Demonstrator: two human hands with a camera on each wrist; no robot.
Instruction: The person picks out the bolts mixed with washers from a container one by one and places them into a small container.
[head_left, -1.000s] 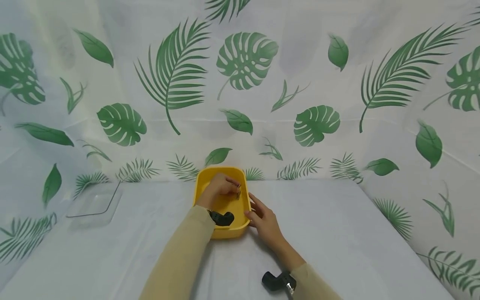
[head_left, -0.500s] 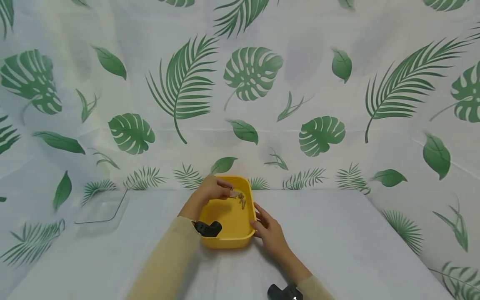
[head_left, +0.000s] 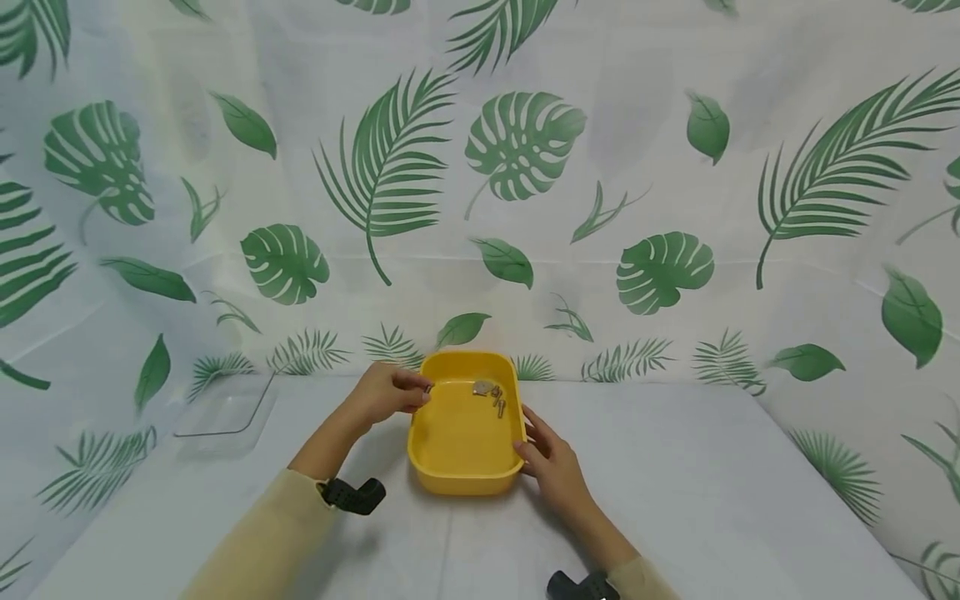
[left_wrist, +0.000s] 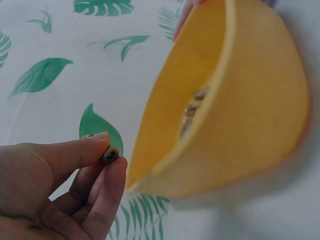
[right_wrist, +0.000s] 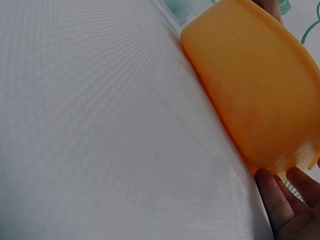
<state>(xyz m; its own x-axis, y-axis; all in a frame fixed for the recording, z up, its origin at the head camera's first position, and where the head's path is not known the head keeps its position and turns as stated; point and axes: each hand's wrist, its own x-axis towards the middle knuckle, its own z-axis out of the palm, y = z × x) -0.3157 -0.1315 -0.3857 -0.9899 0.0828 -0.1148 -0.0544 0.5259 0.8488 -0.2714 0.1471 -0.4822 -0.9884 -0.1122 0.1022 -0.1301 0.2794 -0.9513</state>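
My left hand (head_left: 384, 393) is just off the left rim of the yellow bin (head_left: 465, 442). Thumb and fingertips pinch a small metal screw (left_wrist: 110, 155), its round end with a dark recess facing the left wrist camera. My right hand (head_left: 555, 467) holds the bin's right side, thumb at the rim and fingers against the outer wall. Inside the bin, near its far right corner, lie several small metal pieces: a flat, roundish one (head_left: 482, 388) and screws (head_left: 500, 407) beside it.
A clear, shallow plastic container (head_left: 225, 417) stands at the back left of the white-covered table (head_left: 675, 500). Behind the table hangs a white sheet with green leaf prints (head_left: 525, 142). Each wrist wears a black camera mount.
My left hand has come up out of the bin and moved left past its rim with the screw, uncovering the metal pieces inside. The right hand stays at the bin's side.
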